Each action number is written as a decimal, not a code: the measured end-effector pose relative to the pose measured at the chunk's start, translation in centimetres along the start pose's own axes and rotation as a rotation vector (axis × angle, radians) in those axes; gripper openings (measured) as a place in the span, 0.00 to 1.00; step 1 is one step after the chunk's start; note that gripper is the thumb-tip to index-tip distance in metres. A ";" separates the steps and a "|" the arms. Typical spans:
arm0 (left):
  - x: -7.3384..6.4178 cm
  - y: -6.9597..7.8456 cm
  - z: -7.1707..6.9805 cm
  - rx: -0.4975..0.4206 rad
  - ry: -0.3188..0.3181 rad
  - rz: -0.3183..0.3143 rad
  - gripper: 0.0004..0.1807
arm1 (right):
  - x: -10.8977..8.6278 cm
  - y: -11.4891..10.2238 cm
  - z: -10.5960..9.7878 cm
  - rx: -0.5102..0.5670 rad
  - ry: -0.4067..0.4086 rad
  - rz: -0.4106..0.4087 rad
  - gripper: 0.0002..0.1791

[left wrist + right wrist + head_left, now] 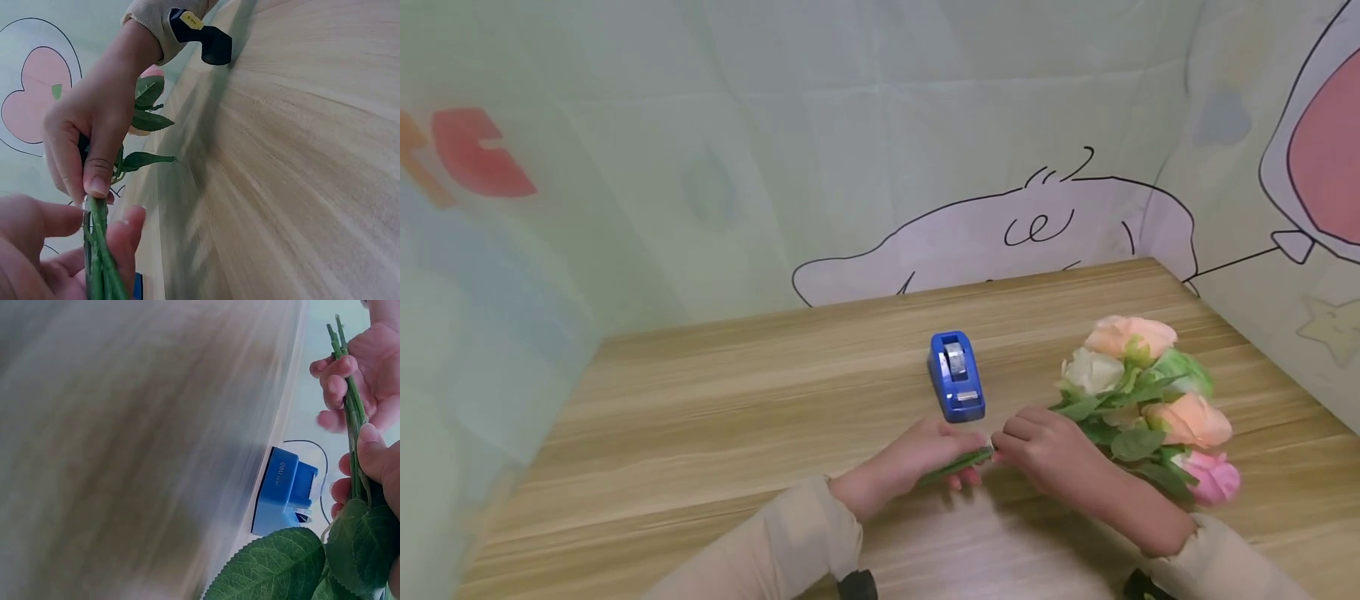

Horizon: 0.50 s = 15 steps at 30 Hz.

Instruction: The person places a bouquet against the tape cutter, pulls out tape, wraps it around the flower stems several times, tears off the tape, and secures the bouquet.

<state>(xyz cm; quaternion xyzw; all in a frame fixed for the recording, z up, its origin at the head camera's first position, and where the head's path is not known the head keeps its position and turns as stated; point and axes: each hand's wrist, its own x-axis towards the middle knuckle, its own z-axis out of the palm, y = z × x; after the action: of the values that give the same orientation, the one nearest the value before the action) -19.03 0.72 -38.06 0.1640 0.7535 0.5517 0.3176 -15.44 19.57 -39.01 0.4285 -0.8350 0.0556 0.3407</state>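
Note:
A bunch of artificial flowers (1138, 442) in peach, white, green and pink lies to the right, blooms pointing away from me. My right hand (1060, 458) grips its green stems just below the leaves (269, 565), thumb pressed on top. Farther down, the stem ends (103, 256) run through my left hand (925, 450), whose fingers curl loosely round them, as the right wrist view shows. A small clear, shiny patch shows on the stems by the right fingertips. Beyond the hands stands a blue tape dispenser (957, 390) with a roll of clear tape.
The wood-grain table (737, 392) ends at the back and right against a pale cloth backdrop (737, 167) with cartoon drawings. Beige sleeves (805, 533) and black wrist bands (857, 585) cover both wrists at the near side.

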 end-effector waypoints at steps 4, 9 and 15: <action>0.0 0.4 -0.2 0.063 0.008 0.031 0.15 | 0.3 0.2 0.0 -0.006 0.029 -0.009 0.23; -0.1 0.5 0.1 0.102 0.084 0.022 0.13 | 0.4 0.1 0.0 -0.020 0.044 -0.003 0.27; -0.1 0.4 0.1 0.120 0.118 0.021 0.11 | 0.4 0.0 0.1 -0.006 0.025 0.028 0.26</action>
<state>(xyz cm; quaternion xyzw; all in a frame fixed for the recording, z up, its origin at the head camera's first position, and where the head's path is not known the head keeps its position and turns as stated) -18.89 0.90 -37.67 0.1581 0.8009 0.5175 0.2564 -15.61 19.25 -38.88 0.4148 -0.8368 0.0633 0.3516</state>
